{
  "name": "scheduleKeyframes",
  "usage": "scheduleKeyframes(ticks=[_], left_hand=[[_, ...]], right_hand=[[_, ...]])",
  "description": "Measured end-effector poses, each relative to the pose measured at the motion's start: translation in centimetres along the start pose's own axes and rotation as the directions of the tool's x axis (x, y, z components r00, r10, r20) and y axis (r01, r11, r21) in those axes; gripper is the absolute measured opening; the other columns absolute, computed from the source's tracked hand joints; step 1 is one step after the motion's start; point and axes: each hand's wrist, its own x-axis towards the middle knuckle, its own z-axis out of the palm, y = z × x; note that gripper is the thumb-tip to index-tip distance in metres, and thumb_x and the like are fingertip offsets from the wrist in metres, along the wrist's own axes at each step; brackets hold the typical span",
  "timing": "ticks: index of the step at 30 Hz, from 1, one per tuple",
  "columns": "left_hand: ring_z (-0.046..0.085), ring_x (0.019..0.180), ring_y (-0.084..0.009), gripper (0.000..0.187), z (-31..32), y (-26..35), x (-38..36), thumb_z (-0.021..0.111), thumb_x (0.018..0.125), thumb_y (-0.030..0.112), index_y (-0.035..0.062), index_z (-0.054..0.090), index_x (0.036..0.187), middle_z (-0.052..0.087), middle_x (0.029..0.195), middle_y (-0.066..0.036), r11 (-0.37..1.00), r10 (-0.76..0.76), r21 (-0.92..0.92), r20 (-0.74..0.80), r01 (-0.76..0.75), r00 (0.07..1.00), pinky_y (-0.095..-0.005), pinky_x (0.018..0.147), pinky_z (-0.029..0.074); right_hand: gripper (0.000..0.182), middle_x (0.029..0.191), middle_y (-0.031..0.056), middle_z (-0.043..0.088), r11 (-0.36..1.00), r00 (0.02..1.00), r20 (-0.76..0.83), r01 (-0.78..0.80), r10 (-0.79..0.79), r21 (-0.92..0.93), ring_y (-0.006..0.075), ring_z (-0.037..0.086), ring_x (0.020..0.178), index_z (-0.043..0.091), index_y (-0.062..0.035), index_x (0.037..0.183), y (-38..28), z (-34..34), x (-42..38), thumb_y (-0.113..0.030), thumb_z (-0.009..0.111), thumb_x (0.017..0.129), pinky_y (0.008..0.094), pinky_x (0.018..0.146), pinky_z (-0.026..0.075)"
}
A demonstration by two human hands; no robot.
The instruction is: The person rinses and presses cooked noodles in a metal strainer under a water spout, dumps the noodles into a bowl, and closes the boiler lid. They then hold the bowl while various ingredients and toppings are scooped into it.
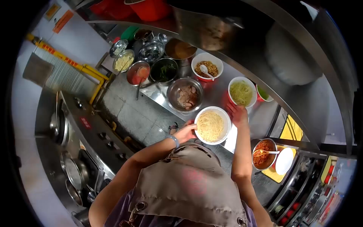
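Note:
My left hand (186,132) grips the left rim of a white bowl (228,130) and holds it in front of my apron. Pale noodles (210,126) fill that bowl. My right hand (238,113) is closed at the near rim of a red-and-white bowl (230,99) of shredded green vegetable (241,93); its fingertips are partly hidden against the bowl. Just left of the noodles, a steel bowl (170,102) holds sliced meat (187,96). A white spoon (206,72) rests in a bowl of brown chopped food (211,66) farther back.
Several steel bowls stand along the counter (151,92), including one with red liquid (139,73) and a ladle. To the right is a pot of red sauce (261,160) with a spoon. A steel shelf (249,64) overhangs the counter. Stove pans (75,172) sit at left.

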Motion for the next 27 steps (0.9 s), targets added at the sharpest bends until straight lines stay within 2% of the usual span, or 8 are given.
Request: scheduleKeyframes(ticks=[5,11,13,18,19,21,24,27], left_hand=[[0.045,0.115,-0.022,0.053,0.6,6.5,-1.9,0.05,0.073,0.004,0.0078,0.039,0.125,0.047,0.12,-0.008,0.985,-0.17,0.046,0.161,0.165,0.972,-0.0446,0.093,0.041],[0.051,0.108,-0.0199,0.052,-0.3,14.0,-8.6,0.053,0.077,0.01,0.0062,0.037,0.126,0.051,0.119,-0.009,0.99,-0.083,-0.089,0.251,0.108,0.965,-0.0399,0.087,0.045],[0.045,0.116,-0.022,0.058,-0.5,17.2,-11.9,0.054,0.076,0.011,0.0036,0.033,0.13,0.046,0.126,-0.01,0.99,0.029,-0.14,0.284,0.012,0.958,-0.0414,0.097,0.038],[0.046,0.114,-0.0261,0.059,-2.2,22.5,-20.9,0.058,0.071,0.016,-0.0062,0.039,0.122,0.048,0.121,-0.016,0.892,0.41,-0.189,-0.041,-0.41,0.911,-0.0394,0.099,0.034],[0.048,0.11,-0.0262,0.059,-2.7,23.2,-22.1,0.058,0.071,0.018,-0.0056,0.04,0.122,0.049,0.119,-0.016,0.829,0.498,-0.19,-0.176,-0.526,0.849,-0.0384,0.097,0.037],[0.05,0.109,-0.0275,0.06,-4.2,24.9,-23.8,0.055,0.073,0.023,-0.0038,0.039,0.124,0.049,0.121,-0.015,0.711,0.661,-0.111,-0.23,-0.694,0.714,-0.0385,0.095,0.04],[0.047,0.114,-0.0292,0.065,-7.6,27.3,-25.8,0.055,0.074,0.026,-0.0008,0.034,0.129,0.045,0.127,-0.016,0.606,0.748,-0.029,-0.32,-0.795,0.582,-0.0452,0.095,0.039],[0.043,0.119,-0.0303,0.065,-11.5,29.3,-26.6,0.055,0.075,0.025,0.0027,0.031,0.131,0.042,0.131,-0.016,0.542,0.789,0.006,-0.349,-0.84,0.506,-0.0523,0.097,0.036]], right_hand=[[0.034,0.098,0.0064,0.064,0.686,0.883,-0.077,0.303,-0.463,-0.662,0.0133,0.058,0.087,0.06,-0.0047,0.106,-1.3,5.2,-4.4,-0.03,0.052,0.085,0.0272,0.075,0.043],[0.032,0.096,0.0058,0.063,0.746,0.884,-0.114,0.305,-0.453,-0.592,0.0136,0.056,0.089,0.059,-0.0044,0.109,-1.7,12.0,-8.6,-0.026,0.049,0.088,0.0266,0.079,0.042],[0.023,0.091,0.0056,0.064,0.515,0.783,0.02,0.427,-0.621,-0.743,0.0087,0.056,0.075,0.06,-0.0048,0.106,0.9,14.3,-7.3,-0.016,0.052,0.087,0.0224,0.064,0.042],[0.027,0.085,0.0103,0.064,0.328,0.651,0.427,0.719,-0.628,-0.613,0.017,0.059,0.075,0.06,-0.0011,0.097,12.7,25.9,-4.5,-0.009,0.067,0.072,0.032,0.069,0.049],[0.031,0.08,0.0104,0.064,0.524,0.849,0.328,0.517,-0.413,-0.677,0.0156,0.059,0.071,0.058,-0.0002,0.1,13.9,28.9,-5.3,-0.01,0.066,0.073,0.0316,0.068,0.049],[0.048,0.089,0.0103,0.062,0.552,0.933,0.36,0.317,-0.034,-0.771,0.0144,0.058,0.073,0.046,-0.0006,0.117,19.1,28.5,-1.7,-0.008,0.065,0.074,0.0307,0.068,0.049],[0.075,0.111,0.0119,0.049,0.767,0.896,0.44,0.319,-0.053,-0.557,0.0154,0.056,0.084,0.019,-0.0039,0.135,23.6,30.4,-0.4,-0.005,0.065,0.075,0.0285,0.071,0.048],[0.071,0.111,0.0111,0.049,0.777,0.87,0.427,0.44,-0.245,-0.45,0.0151,0.056,0.086,0.021,-0.003,0.134,26.2,32.2,0.4,-0.001,0.063,0.077,0.027,0.073,0.047]])
